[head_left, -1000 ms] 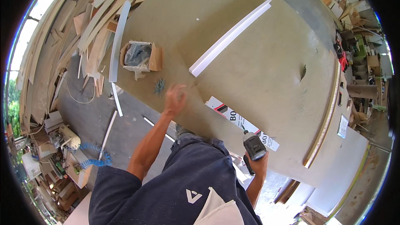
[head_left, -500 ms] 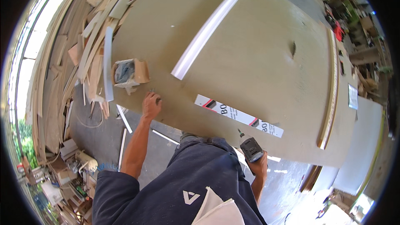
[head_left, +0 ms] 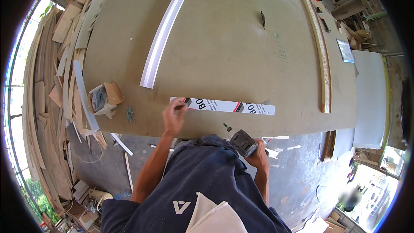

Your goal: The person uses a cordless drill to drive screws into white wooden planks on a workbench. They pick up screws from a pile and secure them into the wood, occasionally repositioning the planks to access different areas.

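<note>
Daylight burns out the window point(head_left: 19, 82) at nine o'clock and the doorway point(head_left: 381, 190) at four, whitening the nearby floor point(head_left: 297, 179). The table point(head_left: 215, 56) is evenly, softly lit. The drill point(head_left: 243, 143) looks fairly crisp; a dark blob point(head_left: 350, 198) at four o'clock is badly blurred. Fisheye distortion (black corners included) bows the batten point(head_left: 321, 60) at two o'clock.

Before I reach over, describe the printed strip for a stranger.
Find the large tan tabletop. Near the person's edge lies a flat white strip, the left hand at its left end. Black and red print sets it apart from the plain white angled strip.
</note>
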`<control>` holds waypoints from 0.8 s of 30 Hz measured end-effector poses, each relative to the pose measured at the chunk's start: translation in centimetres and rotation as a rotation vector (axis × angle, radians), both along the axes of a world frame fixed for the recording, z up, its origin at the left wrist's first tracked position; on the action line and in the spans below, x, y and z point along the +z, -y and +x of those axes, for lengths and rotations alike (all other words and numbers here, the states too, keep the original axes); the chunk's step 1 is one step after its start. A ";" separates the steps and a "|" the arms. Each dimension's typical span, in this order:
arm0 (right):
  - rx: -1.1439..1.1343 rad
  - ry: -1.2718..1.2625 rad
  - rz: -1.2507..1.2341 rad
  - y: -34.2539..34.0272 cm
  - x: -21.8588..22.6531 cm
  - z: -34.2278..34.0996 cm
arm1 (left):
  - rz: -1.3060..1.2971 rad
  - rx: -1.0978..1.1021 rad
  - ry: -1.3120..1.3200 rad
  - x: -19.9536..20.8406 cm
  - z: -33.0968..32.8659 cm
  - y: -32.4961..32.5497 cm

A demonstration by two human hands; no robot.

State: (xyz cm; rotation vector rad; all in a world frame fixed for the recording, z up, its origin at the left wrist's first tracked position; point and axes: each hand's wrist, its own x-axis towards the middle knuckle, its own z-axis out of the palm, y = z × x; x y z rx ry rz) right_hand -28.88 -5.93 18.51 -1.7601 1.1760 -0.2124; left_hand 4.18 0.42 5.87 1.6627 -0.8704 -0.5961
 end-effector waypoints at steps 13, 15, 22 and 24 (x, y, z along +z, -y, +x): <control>-0.043 -0.002 -0.022 -0.4 1.2 -1.2 | 0.060 -0.345 0.222 -2.6 -4.7 5.5; -0.052 0.000 -0.037 -0.6 0.8 -1.7 | 0.048 -0.334 0.232 -3.2 -5.0 5.3; -0.048 -0.023 -0.031 -0.5 1.3 -1.4 | 0.068 -0.323 0.218 -3.2 -5.1 5.4; -0.061 -0.009 -0.011 -0.3 1.7 -0.9 | 0.071 -0.322 0.225 -3.5 -5.1 5.3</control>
